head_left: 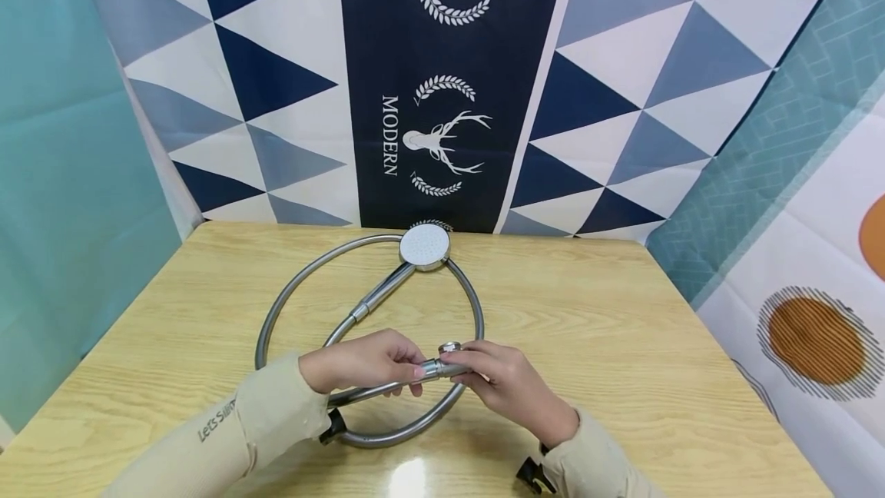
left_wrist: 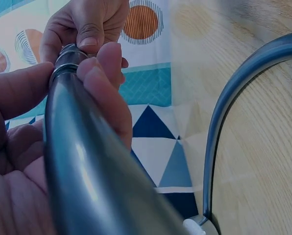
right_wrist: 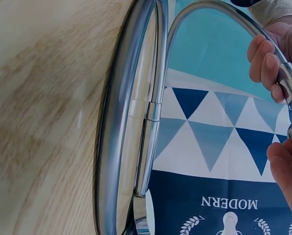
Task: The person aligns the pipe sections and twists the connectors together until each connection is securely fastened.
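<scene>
A chrome hand shower with a round white face [head_left: 425, 246] lies at the back of the table, its handle joined to a grey metal shower hose [left_wrist: 87, 156] that loops around on the tabletop. My left hand [head_left: 376, 360] grips the raised end of this hose, thumb and fingers around its metal connector [head_left: 430, 369]. Opposite it, my right hand [head_left: 508, 383] pinches a small chrome fitting with a round knob-like part [head_left: 449, 346], touching the hose end. Fingers hide much of that joint. In the right wrist view, the left hand's fingers [right_wrist: 266, 61] curl around the hose.
The wooden table [head_left: 588, 313] spreads out on both sides of the hose loop. Behind it hangs a patterned cloth [head_left: 276, 83] with triangles and deer prints. A teal cloth [head_left: 69, 137] hangs at the left. Black straps show at both sleeves.
</scene>
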Tool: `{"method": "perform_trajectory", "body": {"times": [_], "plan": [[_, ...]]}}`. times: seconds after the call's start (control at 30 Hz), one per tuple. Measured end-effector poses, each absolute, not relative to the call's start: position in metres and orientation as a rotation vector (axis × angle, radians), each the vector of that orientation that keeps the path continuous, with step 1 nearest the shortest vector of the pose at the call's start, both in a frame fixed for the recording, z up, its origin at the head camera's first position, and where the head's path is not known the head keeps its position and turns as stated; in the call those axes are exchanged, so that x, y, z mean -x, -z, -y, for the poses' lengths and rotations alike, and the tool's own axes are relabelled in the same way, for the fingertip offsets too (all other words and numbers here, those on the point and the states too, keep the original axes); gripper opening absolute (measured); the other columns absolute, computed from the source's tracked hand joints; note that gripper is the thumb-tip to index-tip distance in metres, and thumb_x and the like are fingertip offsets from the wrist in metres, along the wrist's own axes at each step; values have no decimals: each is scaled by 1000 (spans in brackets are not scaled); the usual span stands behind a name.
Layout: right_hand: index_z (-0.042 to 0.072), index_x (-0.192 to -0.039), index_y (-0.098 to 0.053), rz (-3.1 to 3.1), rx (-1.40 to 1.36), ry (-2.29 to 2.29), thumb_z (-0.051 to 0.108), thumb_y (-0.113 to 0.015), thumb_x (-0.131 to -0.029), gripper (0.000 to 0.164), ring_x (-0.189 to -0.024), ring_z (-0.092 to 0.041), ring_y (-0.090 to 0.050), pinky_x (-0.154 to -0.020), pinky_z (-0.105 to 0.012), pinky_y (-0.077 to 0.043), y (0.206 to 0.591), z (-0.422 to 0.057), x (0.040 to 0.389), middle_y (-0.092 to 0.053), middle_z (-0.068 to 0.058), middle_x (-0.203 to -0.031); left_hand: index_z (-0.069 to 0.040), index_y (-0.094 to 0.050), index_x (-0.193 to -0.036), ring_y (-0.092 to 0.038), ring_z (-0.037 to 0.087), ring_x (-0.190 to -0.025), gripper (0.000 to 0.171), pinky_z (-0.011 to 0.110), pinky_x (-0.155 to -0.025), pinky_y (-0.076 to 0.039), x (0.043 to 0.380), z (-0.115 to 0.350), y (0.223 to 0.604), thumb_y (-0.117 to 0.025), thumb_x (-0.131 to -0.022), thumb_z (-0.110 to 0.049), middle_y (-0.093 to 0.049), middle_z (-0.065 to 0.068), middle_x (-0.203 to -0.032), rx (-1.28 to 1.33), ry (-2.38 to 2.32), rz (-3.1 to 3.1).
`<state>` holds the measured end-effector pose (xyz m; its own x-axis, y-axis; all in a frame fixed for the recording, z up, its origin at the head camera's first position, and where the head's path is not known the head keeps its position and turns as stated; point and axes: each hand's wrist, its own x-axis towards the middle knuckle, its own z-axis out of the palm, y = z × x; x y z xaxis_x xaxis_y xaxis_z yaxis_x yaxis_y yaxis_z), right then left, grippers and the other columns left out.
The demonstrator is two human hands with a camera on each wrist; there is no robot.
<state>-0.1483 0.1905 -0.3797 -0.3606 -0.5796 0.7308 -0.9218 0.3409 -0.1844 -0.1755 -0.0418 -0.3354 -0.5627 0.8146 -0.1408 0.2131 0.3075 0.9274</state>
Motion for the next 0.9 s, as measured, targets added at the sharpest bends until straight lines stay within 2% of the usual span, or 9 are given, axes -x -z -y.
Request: {"method": "perform_trajectory", "body": {"times": [0.2,0.43,0.6,0.7,0.8,0.9], "plan": [[1,-108,-68,2020,-1332,-788,11,-65,-90,20,-78,-17,-67,-70,-15,-50,380,-190,149,-67,-11,-93,9,-60,-94,-49,8,-59,10,21,-56,-42,174,43,337,-54,-95,0,-60,2,-75,-897,-1267,-1970],[2,-108,-67,2014,-1331,-791,20,-54,-96,25,-77,-16,-66,-69,-15,-50,379,-189,149,-67,-11,-93,6,-57,-93,-49,7,-58,6,20,-54,-42,175,43,339,-60,-92,1,-57,1,-73,-901,-1300,-1980],[2,-108,-68,2019,-1332,-792,21,-53,-97,26,-77,-16,-66,-69,-15,-50,378,-189,150,-67,-10,-93,5,-56,-91,-48,8,-56,8,20,-52,-41,175,43,340,-63,-89,1,-55,1,-72,-888,-1320,-1988],[2,-109,-67,2026,-1332,-792,21,-53,-97,27,-77,-16,-66,-69,-15,-50,378,-188,150,-67,-11,-93,8,-58,-102,-48,9,-58,14,22,-55,-41,175,43,340,-60,-93,-3,-56,2,-76,-880,-1303,-1971],[2,-109,-67,2026,-1338,-788,15,-61,-93,22,-78,-17,-67,-70,-16,-50,378,-188,151,-67,-11,-93,10,-55,-120,-44,10,-59,29,23,-55,-39,176,43,339,-53,-98,-10,-59,5,-84,-854,-1273,-1952],[2,-108,-67,2026,-1338,-786,13,-63,-92,21,-78,-17,-67,-70,-16,-51,379,-188,152,-67,-10,-93,9,-55,-124,-40,11,-57,33,22,-53,-35,177,42,339,-48,-102,-14,-62,8,-91,-846,-1239,-1937]]}}
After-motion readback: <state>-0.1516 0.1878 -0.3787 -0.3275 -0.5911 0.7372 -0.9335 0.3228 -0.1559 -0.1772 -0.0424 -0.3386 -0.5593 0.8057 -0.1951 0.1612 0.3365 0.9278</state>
